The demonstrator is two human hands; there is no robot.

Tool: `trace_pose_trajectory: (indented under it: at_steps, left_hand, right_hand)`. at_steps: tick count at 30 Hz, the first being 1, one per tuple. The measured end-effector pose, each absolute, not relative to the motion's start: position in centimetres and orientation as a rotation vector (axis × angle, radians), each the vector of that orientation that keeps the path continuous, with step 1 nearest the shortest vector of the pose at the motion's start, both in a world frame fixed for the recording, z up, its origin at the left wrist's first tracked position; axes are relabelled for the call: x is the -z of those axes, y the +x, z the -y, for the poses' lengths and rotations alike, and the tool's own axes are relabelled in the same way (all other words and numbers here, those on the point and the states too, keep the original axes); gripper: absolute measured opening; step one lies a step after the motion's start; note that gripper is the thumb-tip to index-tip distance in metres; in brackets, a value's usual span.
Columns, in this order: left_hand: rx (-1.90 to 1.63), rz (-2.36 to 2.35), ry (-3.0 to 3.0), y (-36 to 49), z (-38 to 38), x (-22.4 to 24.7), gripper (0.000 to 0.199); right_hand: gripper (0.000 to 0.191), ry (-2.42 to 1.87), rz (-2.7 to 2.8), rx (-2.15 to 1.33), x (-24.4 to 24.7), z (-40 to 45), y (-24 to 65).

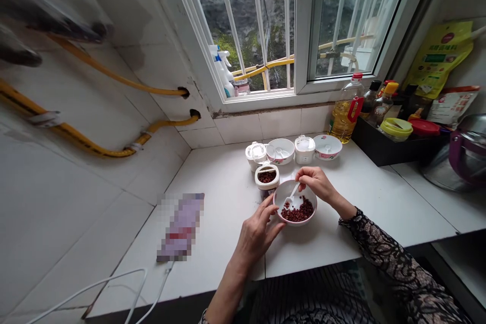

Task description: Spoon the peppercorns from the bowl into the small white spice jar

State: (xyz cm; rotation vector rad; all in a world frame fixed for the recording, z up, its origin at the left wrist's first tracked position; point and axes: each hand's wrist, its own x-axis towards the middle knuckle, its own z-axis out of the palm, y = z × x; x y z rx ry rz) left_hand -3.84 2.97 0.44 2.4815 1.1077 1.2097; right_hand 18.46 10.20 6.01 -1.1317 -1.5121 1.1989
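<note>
Right hand (pixel 316 182) pinching spoon (pixel 291 196), left hand (pixel 258 230) steadying bowl (pixel 281 193)

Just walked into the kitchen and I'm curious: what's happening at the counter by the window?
A person stands at a white counter under the window. The right hand holds a small white spoon dipped into a bowl of dark red grains, while the left hand steadies the bowl's near side. Just behind it sits an open jar with the same red grains. Further back are more white jars and small bowls, and an oil bottle stands to the right.
</note>
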Motion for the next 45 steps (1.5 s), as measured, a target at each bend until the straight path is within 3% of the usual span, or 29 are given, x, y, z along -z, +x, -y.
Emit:
trace_pose_trajectory:
  at_steps: [14,19,25,28,33,40,45]
  left_hand:
    - [-1.216,-1.116,2.498,-3.7,-3.1,-0.3,0.02]
    - [-1.218,-1.103,2.51,-3.7,-3.2,-0.1,0.021]
    - [-1.218,-1.112,2.513,-3.8,-3.2,0.0,0.023]
    - [-1.202,-1.123,2.513,-3.8,-3.2,-0.1,0.023]
    - [-1.196,-1.132,2.494,-3.7,-3.0,-0.3,0.023]
    - [-1.193,-1.139,2.484,-3.9,-3.0,-0.2,0.024]
    - [-1.204,-1.129,2.487,-3.9,-2.9,-0.2,0.024]
  right_hand:
    - [0.011,-1.085,1.337,-1.21,-6.1,-11.0,18.5]
    - [0.016,-1.026,1.399,-0.884,-6.1,-10.8,17.4]
    - [0.018,-0.918,1.919,-0.207,-6.3,-10.1,16.6]
    - [0.02,-0.86,1.958,-0.114,-6.7,-9.7,17.0]
    - [0.016,-0.901,1.849,-0.152,-7.2,-9.3,18.5]
    - [0.016,-1.022,2.162,-0.222,-6.1,-9.7,18.7]
    - [0.019,-0.992,2.166,-0.55,-5.6,-9.2,17.5]
